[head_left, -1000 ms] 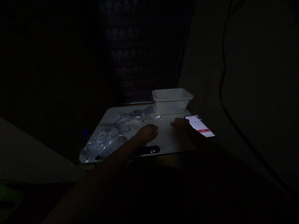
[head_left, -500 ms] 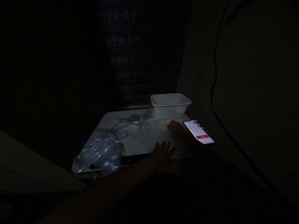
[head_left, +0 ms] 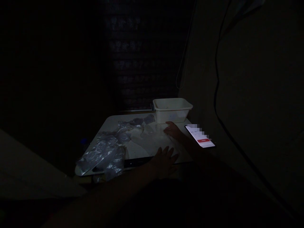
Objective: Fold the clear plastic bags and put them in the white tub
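Note:
My left hand (head_left: 164, 161) is at the front edge of a white table (head_left: 114, 119), its fingers spread over the near edge of a flat, clear plastic sheet or bag (head_left: 152, 140). Farther back, my right hand (head_left: 173, 130) reaches over the same plastic, fingers stretched out and nothing visible in them. A white plastic tub (head_left: 171, 116) stands just beyond the right hand. Crumpled clear plastic bags (head_left: 104, 150) cover the table's left side. Darkness hides whether either hand presses on the plastic.
A phone with a lit screen (head_left: 200, 136) lies right of my right forearm. A long dark strip (head_left: 134, 162) runs along the front edge. A black cable (head_left: 216, 85) hangs down the right wall, and a slatted blind or shutter (head_left: 133, 63) rises behind the table.
My right hand has gone from curled fingers to stretched-out fingers and shifted slightly left over the plastic. My left hand stays almost where it was. The view has tilted a little.

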A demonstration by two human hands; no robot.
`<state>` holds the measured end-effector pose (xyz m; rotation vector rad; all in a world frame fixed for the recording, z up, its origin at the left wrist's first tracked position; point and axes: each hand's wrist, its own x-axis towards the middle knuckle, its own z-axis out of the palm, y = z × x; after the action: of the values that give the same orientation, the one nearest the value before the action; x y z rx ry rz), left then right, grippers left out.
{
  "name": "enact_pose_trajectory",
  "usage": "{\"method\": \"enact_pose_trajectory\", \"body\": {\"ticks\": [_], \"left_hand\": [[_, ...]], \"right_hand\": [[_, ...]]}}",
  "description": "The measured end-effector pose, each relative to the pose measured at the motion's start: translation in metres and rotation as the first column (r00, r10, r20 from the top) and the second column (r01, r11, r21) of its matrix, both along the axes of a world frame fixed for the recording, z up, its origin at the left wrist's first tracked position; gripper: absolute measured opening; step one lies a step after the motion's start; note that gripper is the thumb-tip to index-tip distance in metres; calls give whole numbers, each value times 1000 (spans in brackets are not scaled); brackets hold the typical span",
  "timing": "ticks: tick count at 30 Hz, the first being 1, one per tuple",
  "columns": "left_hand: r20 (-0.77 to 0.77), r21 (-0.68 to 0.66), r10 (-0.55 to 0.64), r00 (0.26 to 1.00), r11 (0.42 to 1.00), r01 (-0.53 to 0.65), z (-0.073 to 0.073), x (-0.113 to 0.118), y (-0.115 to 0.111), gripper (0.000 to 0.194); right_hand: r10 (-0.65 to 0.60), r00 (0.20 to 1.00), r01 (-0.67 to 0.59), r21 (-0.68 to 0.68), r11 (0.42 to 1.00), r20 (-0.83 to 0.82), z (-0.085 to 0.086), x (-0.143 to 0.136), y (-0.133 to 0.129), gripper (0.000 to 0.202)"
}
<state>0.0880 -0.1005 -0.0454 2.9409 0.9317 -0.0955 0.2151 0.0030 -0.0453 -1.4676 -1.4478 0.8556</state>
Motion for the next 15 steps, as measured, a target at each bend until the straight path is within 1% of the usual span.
{"method": "enact_pose_trajectory", "body": {"ticks": [3, 5, 6, 8, 10, 12, 13, 15], "left_hand": [[-2, 31, -9, 1000, 999, 9, -2, 0, 0, 51], [17, 84, -34, 999, 996, 32, -1, 1, 0, 50], [32, 115, -50, 998, 992, 46, 0, 1, 1, 47], [55, 170, -74, 996, 983, 64, 6, 2, 5, 38], [62, 209, -57, 996, 977, 43, 14, 2, 13, 32], [93, 250, 22, 995, 967, -45, 18, -2, 25, 31], [104, 251, 61, 993, 964, -86, 19, -4, 31, 33], [134, 225, 99, 986, 966, -128, 15, -12, 44, 36]], "right_hand": [[-12, 996, 2, -123, 992, -83, 8, -9, -5, 23], [-19, 990, -10, -193, 981, -143, 11, -11, -6, 11], [-17, 986, -21, -221, 975, -168, 12, -11, -7, 8], [-11, 978, -45, -263, 964, -206, 12, -9, -7, 9], [-6, 971, -68, -304, 950, -238, 12, -6, -8, 13], [9, 963, -104, -343, 933, -268, 13, -2, -9, 16], [15, 960, -119, -360, 925, -280, 13, 0, -10, 18], [49, 953, -174, -406, 897, -300, 14, 3, -14, 21]]}}
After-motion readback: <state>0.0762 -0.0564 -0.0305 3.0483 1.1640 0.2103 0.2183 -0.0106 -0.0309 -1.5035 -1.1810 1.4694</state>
